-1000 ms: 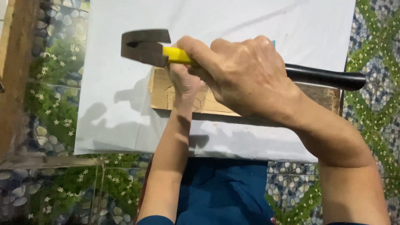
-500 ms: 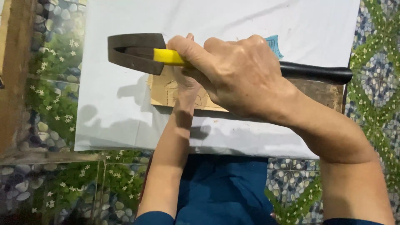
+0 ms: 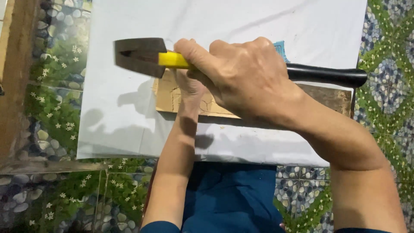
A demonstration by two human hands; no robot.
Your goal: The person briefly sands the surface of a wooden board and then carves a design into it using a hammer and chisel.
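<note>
Right grip clasps hammer; left hand presses wooden board, grip hidden.

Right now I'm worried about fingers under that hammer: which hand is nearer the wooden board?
Left. The left hand rests on the wooden board, partly hidden beneath the hammer. The right hand grips the hammer's handle above the board.

Board on sheet; hammer above board; L hand under R hand.
</note>
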